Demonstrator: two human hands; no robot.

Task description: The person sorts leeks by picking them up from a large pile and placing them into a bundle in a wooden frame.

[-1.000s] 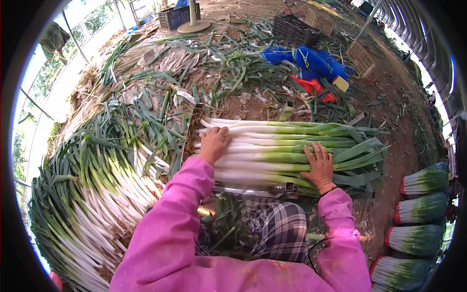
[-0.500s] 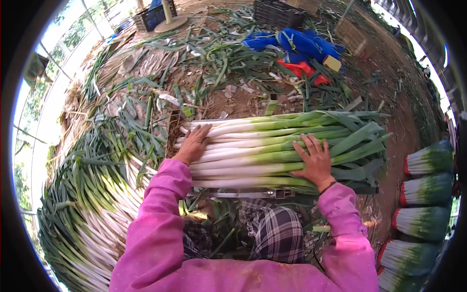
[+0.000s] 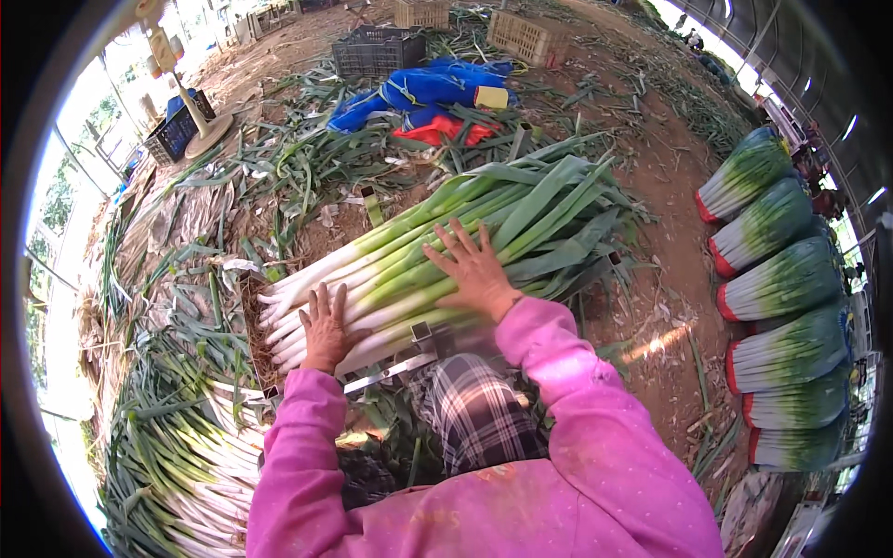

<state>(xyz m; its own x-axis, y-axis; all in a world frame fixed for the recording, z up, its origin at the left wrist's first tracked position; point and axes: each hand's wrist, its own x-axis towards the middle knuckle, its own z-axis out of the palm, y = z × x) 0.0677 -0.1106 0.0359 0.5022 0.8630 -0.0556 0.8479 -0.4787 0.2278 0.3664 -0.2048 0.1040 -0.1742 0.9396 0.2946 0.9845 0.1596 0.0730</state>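
A thick layer of large green onions (image 3: 372, 270), white ends to the left and green leaves to the right, lies in a low metal-framed rack in front of me. My left hand (image 3: 326, 330) rests open on the white stalks close to their root ends, fingers spread. Farther right, my right hand (image 3: 474, 274) lies open across the stalks where they turn green, its fingers splayed. Beneath the stalks, the rack's metal frame (image 3: 395, 372) shows along the near side. The palms hide the stalks directly below them.
Loose green onions (image 3: 195, 465) are heaped at lower left. Bundles (image 3: 781, 279) in netting with red ends line the right. Beyond the rack lie blue netting (image 3: 419, 93), red netting (image 3: 446, 130) and scattered leaves. Farther back are a black crate (image 3: 377, 51) and a tan crate (image 3: 526, 39).
The view has turned, so the rack now slants up to the right. My left hand has shifted toward the near side of the stalks, and my right hand sits closer to their middle.
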